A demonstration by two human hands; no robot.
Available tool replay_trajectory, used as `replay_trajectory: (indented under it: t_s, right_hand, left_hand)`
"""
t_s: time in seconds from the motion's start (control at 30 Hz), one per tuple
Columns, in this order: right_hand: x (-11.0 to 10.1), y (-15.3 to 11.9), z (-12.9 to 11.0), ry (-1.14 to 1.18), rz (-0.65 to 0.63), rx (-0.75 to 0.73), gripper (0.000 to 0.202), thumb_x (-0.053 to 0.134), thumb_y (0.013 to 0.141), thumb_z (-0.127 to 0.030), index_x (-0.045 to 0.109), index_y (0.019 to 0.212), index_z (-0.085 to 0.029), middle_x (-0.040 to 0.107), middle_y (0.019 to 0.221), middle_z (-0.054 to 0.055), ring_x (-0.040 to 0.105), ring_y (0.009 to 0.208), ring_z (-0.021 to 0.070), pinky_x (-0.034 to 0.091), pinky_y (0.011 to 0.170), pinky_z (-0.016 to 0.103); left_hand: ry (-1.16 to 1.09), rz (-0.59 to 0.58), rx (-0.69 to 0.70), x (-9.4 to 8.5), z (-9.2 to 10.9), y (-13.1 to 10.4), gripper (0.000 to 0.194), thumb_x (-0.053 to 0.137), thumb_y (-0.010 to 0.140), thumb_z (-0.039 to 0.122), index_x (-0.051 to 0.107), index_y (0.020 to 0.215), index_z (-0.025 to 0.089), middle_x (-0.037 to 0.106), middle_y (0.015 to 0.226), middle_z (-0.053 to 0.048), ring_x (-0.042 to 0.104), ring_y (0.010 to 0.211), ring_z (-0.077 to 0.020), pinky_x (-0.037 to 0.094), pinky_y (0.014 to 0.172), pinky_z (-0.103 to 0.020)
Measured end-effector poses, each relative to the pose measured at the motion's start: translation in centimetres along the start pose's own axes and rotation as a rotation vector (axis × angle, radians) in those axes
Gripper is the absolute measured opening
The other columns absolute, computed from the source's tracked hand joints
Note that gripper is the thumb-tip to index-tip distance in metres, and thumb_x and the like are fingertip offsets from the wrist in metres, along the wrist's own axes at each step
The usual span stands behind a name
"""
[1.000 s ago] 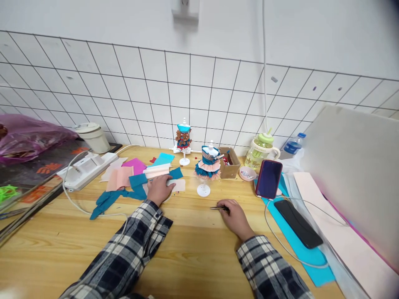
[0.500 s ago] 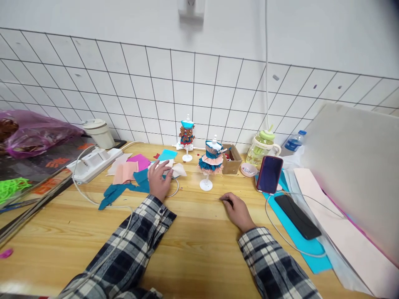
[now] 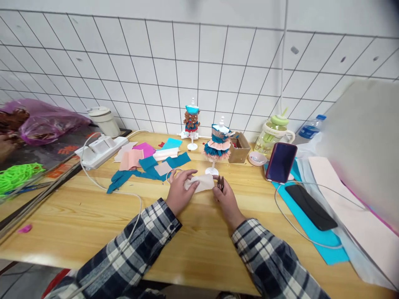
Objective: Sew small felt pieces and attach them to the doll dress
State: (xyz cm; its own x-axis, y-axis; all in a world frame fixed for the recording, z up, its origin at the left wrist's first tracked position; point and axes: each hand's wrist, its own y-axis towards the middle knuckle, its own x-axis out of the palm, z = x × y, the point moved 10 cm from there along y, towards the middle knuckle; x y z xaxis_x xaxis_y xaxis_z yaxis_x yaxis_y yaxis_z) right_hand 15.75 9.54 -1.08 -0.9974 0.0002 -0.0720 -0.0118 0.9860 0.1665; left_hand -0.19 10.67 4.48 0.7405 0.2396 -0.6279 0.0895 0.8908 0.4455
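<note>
My left hand (image 3: 180,192) is closed on a small pale piece of crepe paper (image 3: 202,182), thumb on top, just above the table. My right hand (image 3: 230,203) grips small dark thread snips (image 3: 220,184), blades pointing up, and its fingertips meet the paper's right end. Behind my hands stands a miniature dress form (image 3: 212,170) in a ruffled teal and peach paper dress. A second dress form (image 3: 192,146), with a turquoise top and brown trim, stands farther back. Teal (image 3: 123,178), peach (image 3: 131,160) and magenta (image 3: 145,149) paper pieces lie to the left.
A power strip (image 3: 101,153), white cup (image 3: 104,121) and purple bag (image 3: 56,120) are on the left. At the right are a cardboard box (image 3: 240,151), pink dish (image 3: 257,158), propped phone (image 3: 281,162), drink bottle (image 3: 271,135) and black case (image 3: 311,207). A cable (image 3: 139,216) crosses my left sleeve.
My left hand has come from the paper pile towards the middle with the pale piece. The right hand has met it there, and the snips now show. The camera view has tilted down.
</note>
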Motion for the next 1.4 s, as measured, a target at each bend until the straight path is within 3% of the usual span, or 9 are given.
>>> replay_trajectory:
  t_s: [0.13,0.23,0.33,0.47,0.67,0.8,0.93,1.03,1.4]
  right_hand:
    - [-1.4,0.0,0.9,-0.018,0.037,0.055,0.032,0.065,0.072,-0.04,0.055,0.092,-0.018,0.054,0.074,-0.001,0.05,0.067,0.0134,0.043,0.062,0.025]
    - [-2.1,0.1,0.6,-0.025,0.021,0.04,0.022,0.063,0.073,-0.036,0.053,0.083,-0.018,0.052,0.071,-0.003,0.049,0.065,0.0127,0.042,0.061,0.024]
    - [-1.9,0.1,0.1,-0.06,-0.027,0.012,0.019,0.062,0.074,-0.033,0.052,0.077,-0.018,0.05,0.067,-0.004,0.047,0.063,0.0117,0.04,0.058,0.023]
    - [-1.5,-0.1,-0.2,-0.155,-0.034,-0.034,0.018,0.062,0.074,-0.033,0.053,0.074,-0.018,0.05,0.065,-0.004,0.047,0.061,0.0114,0.039,0.057,0.023]
    - [-2.1,-0.3,1.5,-0.119,0.003,0.145,0.036,0.042,0.087,-0.044,0.052,0.113,-0.021,0.057,0.062,-0.004,0.046,0.041,0.0106,0.041,0.044,0.024]
    - [-1.3,-0.5,0.6,-0.399,-0.145,0.071,0.032,0.041,0.088,-0.045,0.059,0.102,-0.022,0.061,0.067,-0.001,0.055,0.058,0.0135,0.044,0.061,0.026]
    - [-0.4,-1.0,1.2,-0.495,-0.27,0.102,0.048,0.019,0.096,-0.041,0.058,0.076,-0.02,0.052,0.052,-0.001,0.052,0.056,0.0139,0.04,0.061,0.026]
    - [0.0,-1.3,1.9,-0.533,-0.321,0.179,0.05,0.021,0.096,-0.041,0.054,0.066,-0.019,0.053,0.05,-0.001,0.051,0.053,0.0135,0.038,0.06,0.026]
    - [-0.4,-1.2,1.3,-0.616,-0.317,0.157,0.047,0.023,0.095,-0.037,0.051,0.062,-0.019,0.054,0.059,0.0,0.05,0.06,0.0138,0.034,0.062,0.026]
  left_hand:
    - [0.006,-0.123,0.023,1.5,0.8,-0.4,0.037,0.062,0.076,0.035,0.058,0.111,0.024,0.066,0.089,-0.001,0.06,0.093,-0.0219,0.007,0.112,-0.049]
    - [-0.032,-0.262,0.008,2.7,0.9,-0.6,0.032,0.064,0.073,0.035,0.064,0.103,0.022,0.066,0.08,0.0,0.06,0.083,-0.0201,0.023,0.107,-0.046]
    - [-0.201,-0.55,-0.076,5.4,0.6,-1.9,0.023,0.063,0.073,0.04,0.067,0.083,0.019,0.066,0.075,-0.001,0.059,0.074,-0.0186,0.045,0.08,-0.032]
    - [-0.472,-0.762,-0.213,7.4,0.3,-3.8,0.031,0.063,0.074,0.045,0.066,0.082,0.015,0.067,0.075,-0.002,0.058,0.068,-0.0176,0.043,0.06,-0.025]
    - [-0.792,-0.761,-0.537,7.2,-2.3,-4.4,0.036,0.071,0.07,0.041,0.068,0.092,0.013,0.072,0.084,-0.005,0.063,0.07,-0.018,0.046,0.065,-0.026]
    - [-1.044,-0.719,-0.669,7.1,-3.4,-4.5,0.04,0.077,0.065,0.034,0.068,0.095,0.01,0.073,0.088,-0.01,0.065,0.074,-0.0195,0.048,0.07,-0.028]
    - [-1.029,-0.669,-0.674,7.4,-4.1,-4.7,0.037,0.077,0.066,0.035,0.068,0.093,0.01,0.073,0.089,-0.01,0.066,0.075,-0.0203,0.049,0.071,-0.029]
    - [-0.953,-0.677,-0.653,7.6,-4.1,-4.8,0.037,0.075,0.067,0.038,0.069,0.091,0.011,0.073,0.09,-0.009,0.066,0.076,-0.0214,0.049,0.072,-0.031]
    - [-0.757,-0.632,-0.599,7.0,-4.0,-4.4,0.045,0.071,0.067,0.048,0.068,0.091,0.01,0.072,0.09,-0.009,0.065,0.079,-0.0237,0.049,0.072,-0.033]
